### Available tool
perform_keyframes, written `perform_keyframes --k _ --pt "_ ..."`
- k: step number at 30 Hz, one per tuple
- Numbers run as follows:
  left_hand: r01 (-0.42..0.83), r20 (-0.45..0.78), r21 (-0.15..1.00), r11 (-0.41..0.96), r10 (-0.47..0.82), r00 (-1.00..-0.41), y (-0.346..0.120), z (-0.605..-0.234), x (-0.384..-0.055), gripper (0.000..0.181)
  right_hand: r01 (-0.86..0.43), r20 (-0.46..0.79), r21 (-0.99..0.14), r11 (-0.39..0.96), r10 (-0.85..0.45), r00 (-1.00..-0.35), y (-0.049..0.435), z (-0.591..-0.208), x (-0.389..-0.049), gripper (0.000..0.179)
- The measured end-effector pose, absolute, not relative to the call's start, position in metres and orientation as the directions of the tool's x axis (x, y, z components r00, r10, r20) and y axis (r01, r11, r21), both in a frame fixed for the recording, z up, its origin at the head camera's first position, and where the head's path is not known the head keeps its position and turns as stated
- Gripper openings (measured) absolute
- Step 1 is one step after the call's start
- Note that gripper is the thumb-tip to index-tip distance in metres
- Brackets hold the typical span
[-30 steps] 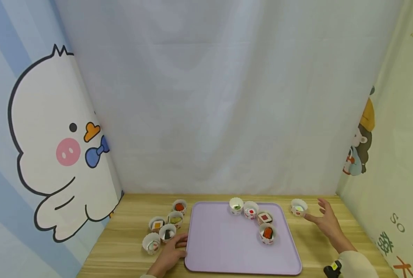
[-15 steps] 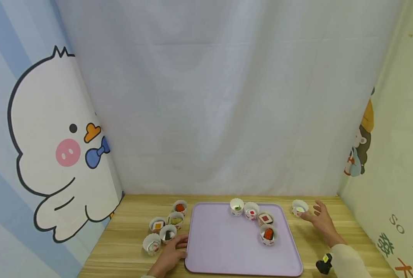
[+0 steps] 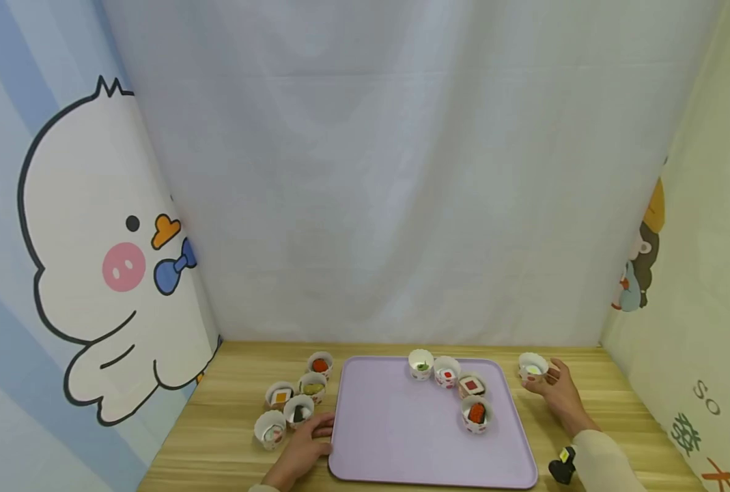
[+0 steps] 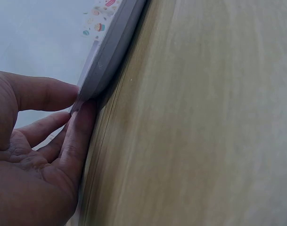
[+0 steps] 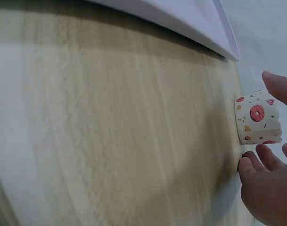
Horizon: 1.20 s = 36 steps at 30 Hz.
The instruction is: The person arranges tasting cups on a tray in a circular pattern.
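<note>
My right hand (image 3: 558, 393) is at a white paper cup (image 3: 532, 365) right of the tray. Pale yellow shows inside this cup. In the right wrist view the cup (image 5: 258, 115) stands between thumb (image 5: 281, 89) and fingers (image 5: 270, 162), with a gap on the thumb side; its wall has a doughnut print. My left hand (image 3: 303, 447) rests its fingertips against the left edge of the lilac tray (image 3: 401, 437). Thumb and fingertips meet the outer rim (image 4: 103, 66) in the left wrist view.
Several cups with sushi-like pieces line the tray's back and right, among them a red-topped one (image 3: 476, 414). Left of the tray stands another cluster, with a yellow-and-white piece (image 3: 281, 396) in one. A grey-white curtain (image 3: 389, 205) hangs behind the wooden table (image 3: 205, 437).
My right hand has moved left and closer in, its thumb and fingers now either side of the cup. My left hand stays at the tray edge.
</note>
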<state>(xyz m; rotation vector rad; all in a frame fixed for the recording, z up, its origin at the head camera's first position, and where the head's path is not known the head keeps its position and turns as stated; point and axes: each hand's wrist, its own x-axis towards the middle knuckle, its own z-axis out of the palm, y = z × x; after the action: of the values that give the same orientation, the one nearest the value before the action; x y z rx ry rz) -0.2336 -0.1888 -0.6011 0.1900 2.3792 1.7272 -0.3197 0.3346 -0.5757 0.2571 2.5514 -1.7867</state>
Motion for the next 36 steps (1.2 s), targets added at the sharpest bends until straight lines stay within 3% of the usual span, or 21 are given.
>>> perform_keyframes --k 8,26,36 --pt "-0.004 -0.073 0.954 0.3 0.22 -0.973 -0.19 -0.602 -0.234 0.062 0.117 -0.056 -0.913 0.391 0.164 -0.985 0.329 -0.579 -0.327 0.093" --pt "0.018 -0.056 0.963 0.269 0.263 -0.963 -0.189 -0.609 -0.228 0.062 0.178 -0.094 -0.891 0.418 0.214 -0.972 0.335 -0.591 -0.327 0.079" --pt "-0.005 -0.075 0.955 0.295 0.227 -0.971 -0.19 -0.602 -0.232 0.062 0.146 -0.025 -0.88 0.452 0.262 -0.965 0.331 -0.594 -0.335 0.072"
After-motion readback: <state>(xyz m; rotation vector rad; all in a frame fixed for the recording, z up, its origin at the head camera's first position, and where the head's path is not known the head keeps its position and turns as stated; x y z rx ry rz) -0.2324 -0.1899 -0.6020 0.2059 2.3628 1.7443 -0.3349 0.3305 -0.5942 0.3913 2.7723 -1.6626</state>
